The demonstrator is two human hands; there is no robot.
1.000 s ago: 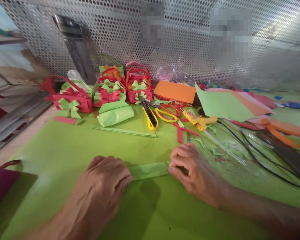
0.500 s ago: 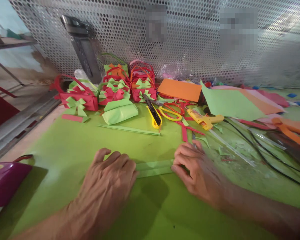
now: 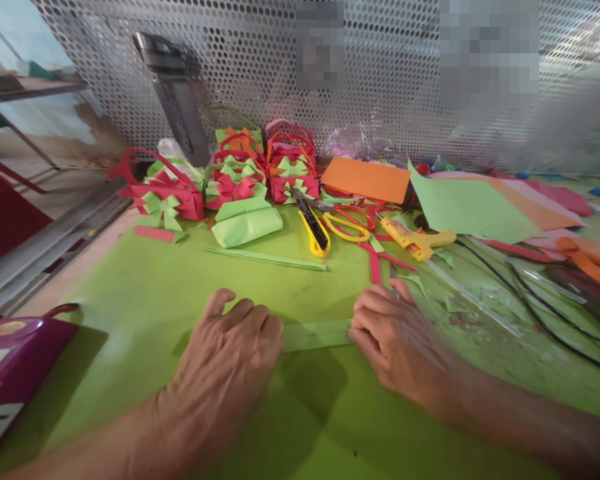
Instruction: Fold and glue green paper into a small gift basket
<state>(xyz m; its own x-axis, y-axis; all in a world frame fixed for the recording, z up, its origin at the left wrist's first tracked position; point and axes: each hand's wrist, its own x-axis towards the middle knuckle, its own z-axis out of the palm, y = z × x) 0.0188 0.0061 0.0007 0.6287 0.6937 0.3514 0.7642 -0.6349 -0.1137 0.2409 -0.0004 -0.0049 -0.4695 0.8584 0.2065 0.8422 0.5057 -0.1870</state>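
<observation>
A light green paper strip (image 3: pixel 316 336) lies crosswise on the green tabletop (image 3: pixel 300 433) between my two hands. My left hand (image 3: pixel 233 353) is closed over its left end, fingers curled under and knuckles up. At the right end, my right hand (image 3: pixel 395 333) pinches the strip between bent fingers and thumb. Both ends of the paper are hidden by the hands. Beyond them lie a thin folded green strip (image 3: pixel 265 258) and a rolled green paper piece (image 3: pixel 247 223). A yellow and black box cutter (image 3: pixel 313 227) rests to the right of the roll.
Several small paper baskets (image 3: pixel 167 200) stand at the back, near a grey bottle (image 3: pixel 177 107). Scissors (image 3: pixel 350 227), a yellow glue gun (image 3: pixel 420 239) with its cable, an orange sheet (image 3: pixel 365 179) and a green sheet (image 3: pixel 475 207) lie right. A purple device (image 3: pixel 20 373) sits left.
The view has shifted slightly, so most things appear a little further right. The strip's visible fold line has faded and it looks flatter. Both hands keep their grip on it.
</observation>
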